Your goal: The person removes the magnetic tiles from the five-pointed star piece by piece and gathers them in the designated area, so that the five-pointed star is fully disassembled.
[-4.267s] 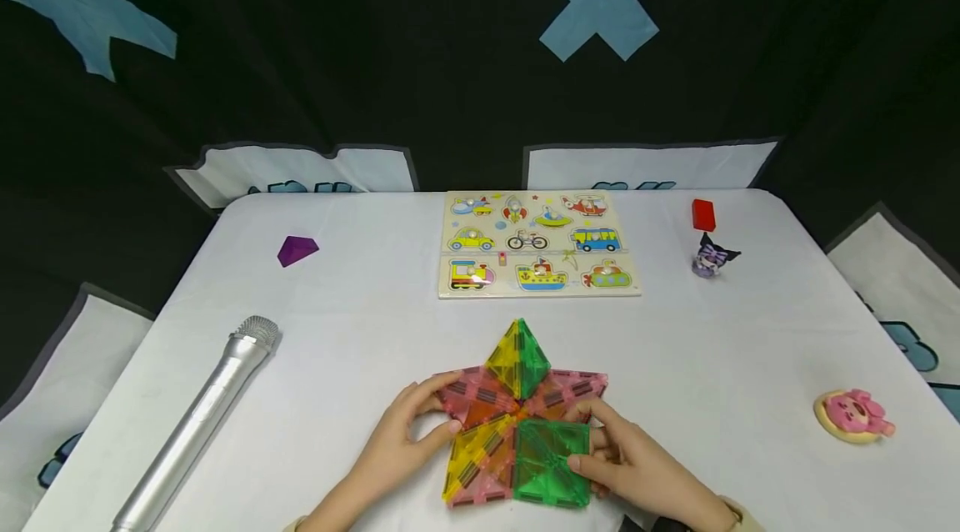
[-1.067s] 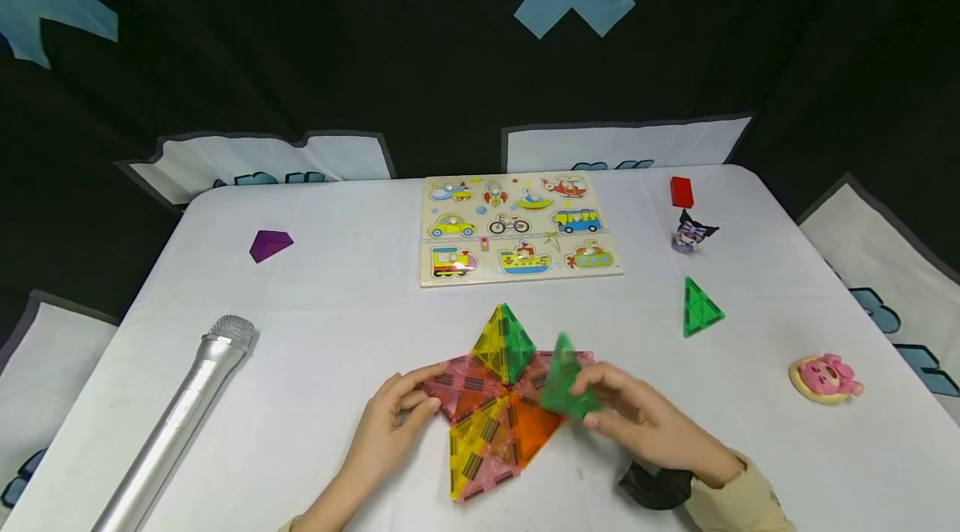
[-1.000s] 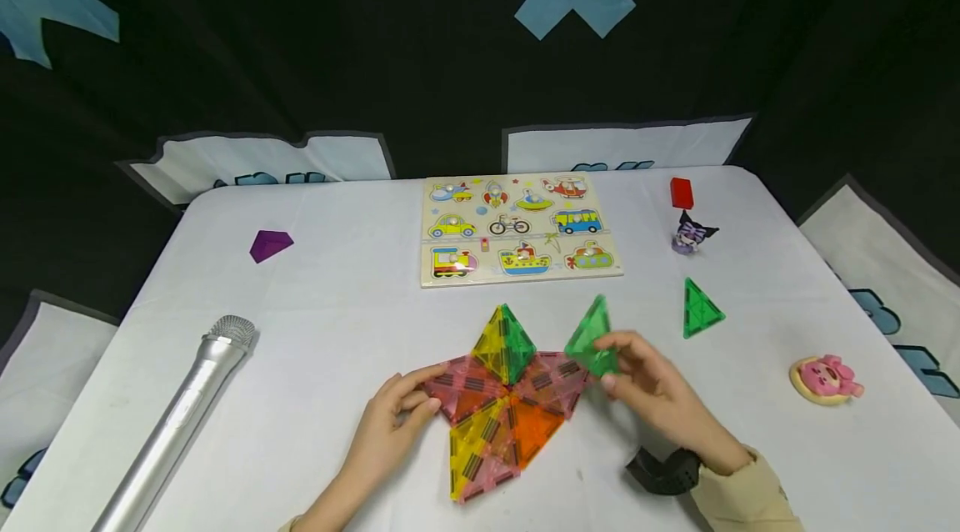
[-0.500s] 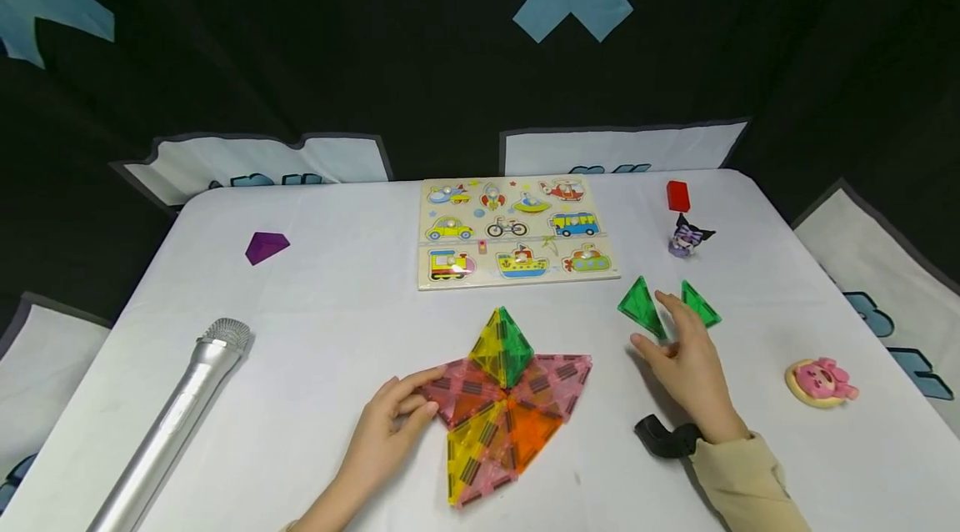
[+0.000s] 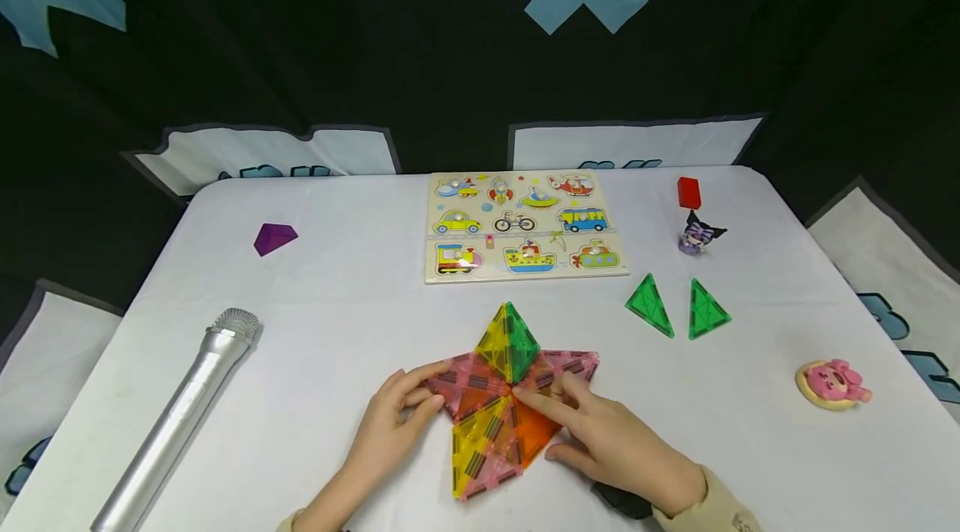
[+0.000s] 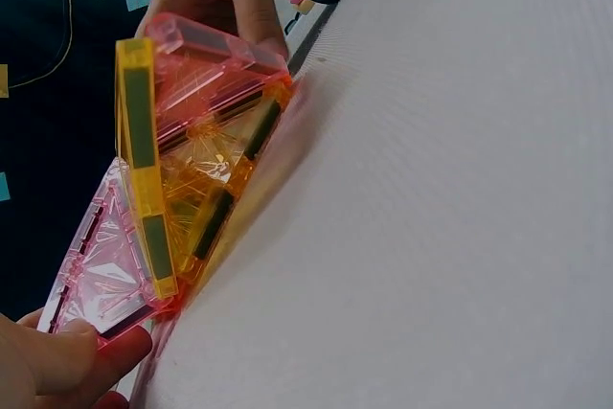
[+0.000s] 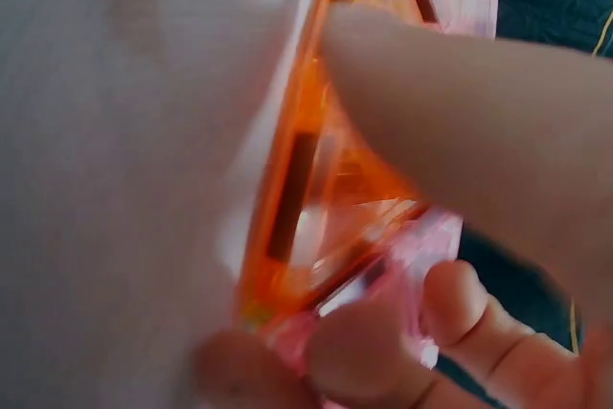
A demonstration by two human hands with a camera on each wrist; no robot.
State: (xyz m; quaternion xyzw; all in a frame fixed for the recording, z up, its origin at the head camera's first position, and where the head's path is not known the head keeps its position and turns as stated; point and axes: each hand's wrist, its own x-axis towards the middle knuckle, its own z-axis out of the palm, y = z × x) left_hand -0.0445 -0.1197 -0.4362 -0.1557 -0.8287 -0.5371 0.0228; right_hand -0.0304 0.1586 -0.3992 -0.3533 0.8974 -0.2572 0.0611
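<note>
Nearest the person, both hands worked a flat cluster of translucent magnetic tiles [image 5: 502,407] on the white surface [image 5: 337,323]. The right hand [image 5: 607,444] pinched the glossy orange triangle [image 5: 534,430]; the left hand [image 5: 393,419] gripped a pink tile's edge [image 5: 457,386], bracing the cluster. The step looked like peeling tiles off; next the orange piece would likely need lifting against its magnets. Farther off lay two green triangles [image 5: 649,305], then a wooden vehicle puzzle [image 5: 525,225].
</note>
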